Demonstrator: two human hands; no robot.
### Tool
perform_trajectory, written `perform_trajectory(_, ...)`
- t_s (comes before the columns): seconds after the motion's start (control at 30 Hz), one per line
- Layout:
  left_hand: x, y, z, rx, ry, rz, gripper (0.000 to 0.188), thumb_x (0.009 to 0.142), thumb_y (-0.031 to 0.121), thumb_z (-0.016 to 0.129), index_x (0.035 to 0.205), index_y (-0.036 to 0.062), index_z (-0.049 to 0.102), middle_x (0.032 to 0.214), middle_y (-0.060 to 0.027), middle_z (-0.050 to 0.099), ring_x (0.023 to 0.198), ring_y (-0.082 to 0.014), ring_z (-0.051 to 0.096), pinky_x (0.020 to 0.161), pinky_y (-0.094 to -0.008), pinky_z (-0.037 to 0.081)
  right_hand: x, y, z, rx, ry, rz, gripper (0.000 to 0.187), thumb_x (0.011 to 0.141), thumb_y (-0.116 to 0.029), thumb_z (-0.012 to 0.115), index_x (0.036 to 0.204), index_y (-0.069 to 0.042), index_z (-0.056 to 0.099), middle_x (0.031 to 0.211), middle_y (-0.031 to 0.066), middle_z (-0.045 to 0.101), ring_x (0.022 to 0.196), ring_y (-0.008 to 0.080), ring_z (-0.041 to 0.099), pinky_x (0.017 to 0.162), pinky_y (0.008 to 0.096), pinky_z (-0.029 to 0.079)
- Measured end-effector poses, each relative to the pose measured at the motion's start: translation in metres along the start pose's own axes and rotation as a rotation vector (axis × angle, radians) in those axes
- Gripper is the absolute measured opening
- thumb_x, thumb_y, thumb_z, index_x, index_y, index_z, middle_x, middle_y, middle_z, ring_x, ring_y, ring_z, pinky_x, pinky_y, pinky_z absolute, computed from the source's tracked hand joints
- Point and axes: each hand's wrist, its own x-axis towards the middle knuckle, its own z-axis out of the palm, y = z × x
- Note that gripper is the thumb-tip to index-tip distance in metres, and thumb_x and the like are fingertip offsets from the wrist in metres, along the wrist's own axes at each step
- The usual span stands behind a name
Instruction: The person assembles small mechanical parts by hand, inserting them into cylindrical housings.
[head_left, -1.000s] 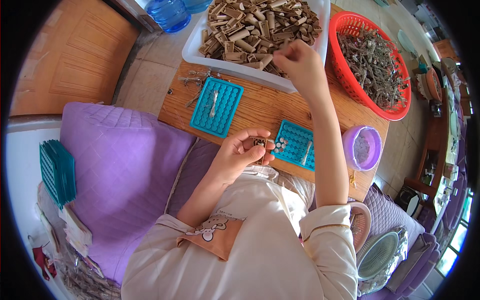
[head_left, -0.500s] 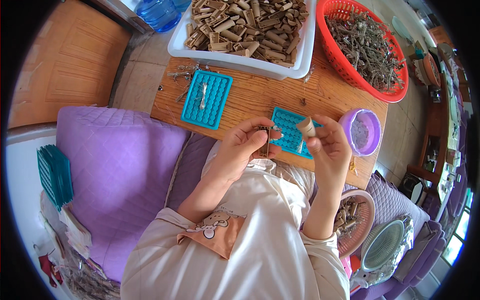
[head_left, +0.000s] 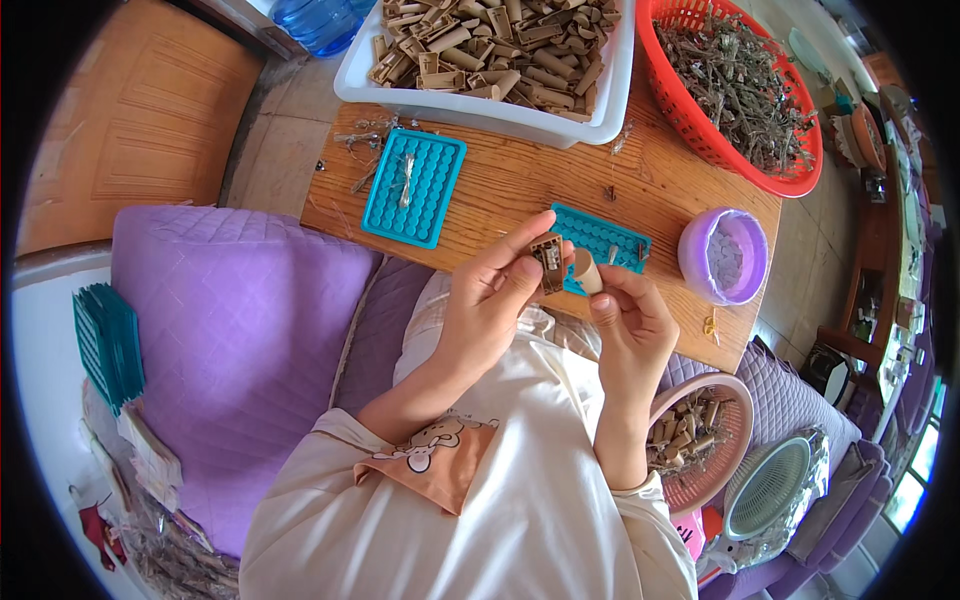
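In front of my body, my left hand pinches a brown plastic half-shell with its open side up. Small parts show inside it, too small to name. My right hand holds a tan curved half-shell between thumb and fingers, close beside the first; whether the two touch I cannot tell. Behind both hands lies a teal dimpled tray with a few small pieces on it, its near part hidden. Farther left, a second teal tray carries a small pale bundle of wires.
A white bin heaped with tan half-shells stands at the table's back. Right of it, a red basket holds tangled wired parts. A purple tub sits at the right edge. Near my right arm, a pink basket contains finished-looking tan pieces.
My right hand has come down and left, bringing its tan half-shell close to the piece in my left hand. The left hand has tilted its half-shell, so its inside shows more.
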Motion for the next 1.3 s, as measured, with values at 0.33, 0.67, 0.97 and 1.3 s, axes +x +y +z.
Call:
perform_trajectory(0.33,-0.004,0.006,0.007,0.170,-0.120,0.100,0.037,0.084,0.007,0.053,0.118,-0.0036,0.042,0.108,-0.0112,0.054,0.097,-0.0144,0.053,0.085,-0.0269,0.044,-0.015,0.022,0.022,0.078,0.182,-0.158,0.020,0.078,0.002,0.058,0.098,0.005,0.056,0.092,0.0080,0.055,0.081,0.0121,0.055,0.071,0.0219,0.046)
perform_trajectory(0.67,-0.010,-0.001,0.014,0.320,-0.055,0.192,0.029,0.082,0.006,0.055,0.109,-0.0028,0.048,0.105,-0.0121,0.055,0.093,-0.0149,0.055,0.080,-0.0262,0.045,-0.008,0.025,0.018,0.017,0.047,-0.087,0.024,0.073,0.006,0.060,0.096,0.004,0.053,0.092,0.0111,0.054,0.082,0.0167,0.056,0.071,0.0251,0.047)
perform_trajectory(0.97,-0.003,-0.013,0.015,0.395,-0.116,0.333,0.032,0.087,0.030,0.048,0.097,-0.0012,0.049,0.077,-0.0074,0.056,0.079,-0.0178,0.057,0.079,-0.0325,0.043,-0.012,0.032,0.022,-0.419,-0.151,-0.333,0.022,0.081,-0.010,0.051,0.099,0.002,0.047,0.089,0.0177,0.052,0.078,0.0343,0.053,0.069,0.0366,0.044)
perform_trajectory(1.3,0.009,-0.017,0.009,-0.097,-0.085,-0.018,0.046,0.085,0.048,0.042,0.106,0.0064,0.039,0.077,-0.0050,0.049,0.081,-0.0199,0.053,0.081,-0.0347,0.042,0.012,-0.001,-0.020,-0.335,-0.327,0.086,0.016,0.079,-0.009,0.057,0.093,-0.002,0.057,0.078,0.0132,0.056,0.068,0.0229,0.055,0.062,0.0283,0.044)
